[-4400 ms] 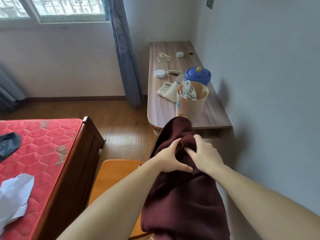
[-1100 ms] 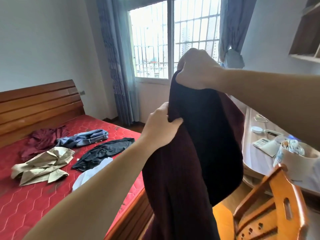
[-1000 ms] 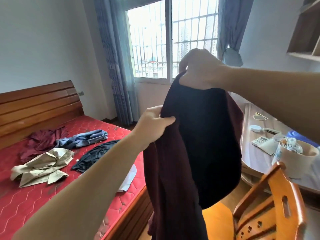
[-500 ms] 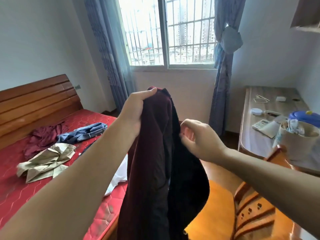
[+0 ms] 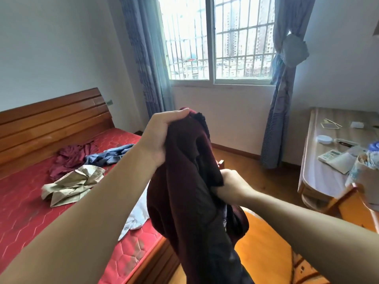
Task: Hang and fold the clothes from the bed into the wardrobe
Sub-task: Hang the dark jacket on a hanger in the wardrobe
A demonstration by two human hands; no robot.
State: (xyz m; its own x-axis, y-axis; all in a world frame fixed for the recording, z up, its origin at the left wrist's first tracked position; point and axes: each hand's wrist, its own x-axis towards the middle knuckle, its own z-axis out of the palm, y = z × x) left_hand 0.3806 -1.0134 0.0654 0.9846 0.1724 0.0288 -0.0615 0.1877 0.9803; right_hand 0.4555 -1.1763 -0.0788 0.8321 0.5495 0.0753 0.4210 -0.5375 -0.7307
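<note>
A dark maroon garment (image 5: 184, 181) hangs in front of me, bunched and drooping out of the bottom of the view. My left hand (image 5: 160, 136) grips its top edge, held up high. My right hand (image 5: 231, 184) grips a fold lower down on the garment's right side. On the red mattress of the bed (image 5: 24, 206) lie a maroon garment (image 5: 69, 158), a blue denim piece (image 5: 108, 156), a beige garment (image 5: 71, 183) and a white one (image 5: 137, 216), partly hidden behind my left arm. No wardrobe is in view.
A wooden headboard (image 5: 51, 119) backs the bed at left. A wooden chair (image 5: 266, 249) stands below my right arm. A desk (image 5: 320, 177) at right carries a remote, a cup and small items. Barred window (image 5: 221, 37) and curtains are ahead.
My right hand has dropped from the garment's top to grip a lower fold. My left hand has risen to hold the top edge. My view has turned from the desk toward the bed and window.
</note>
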